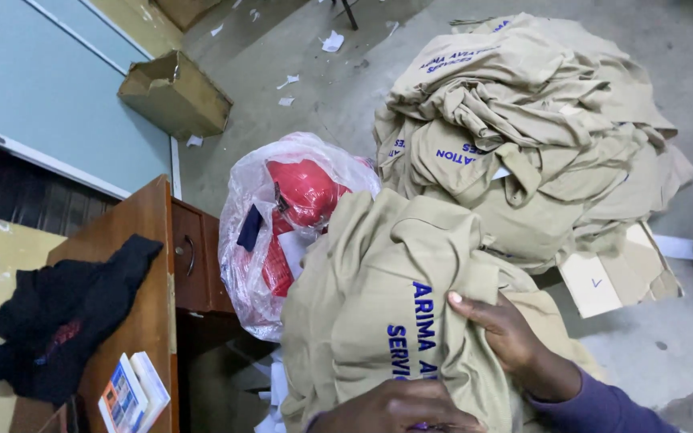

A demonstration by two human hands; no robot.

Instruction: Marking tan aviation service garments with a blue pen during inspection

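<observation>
Both my hands, left point(399, 409) and right point(503, 333), grip the tan garment point(378, 297) at lower centre. Grey concrete floor point(330, 120), paper-littered; garment pile point(523, 136) upper right; wooden table point(142, 273) lower left.

Light: dim, flat and cool, seemingly from overhead, with no strong beam.
Shadows: soft; darkest under the wooden desk point(150, 265) beside its drawer front.
Glare: faint sheen on the clear plastic bag point(254, 240).
Focus: the tan garment point(378, 305) fairly sharp, the grey floor point(683, 337) softer and grainy.
Distortion: wide-angle bending at the left edge.
</observation>
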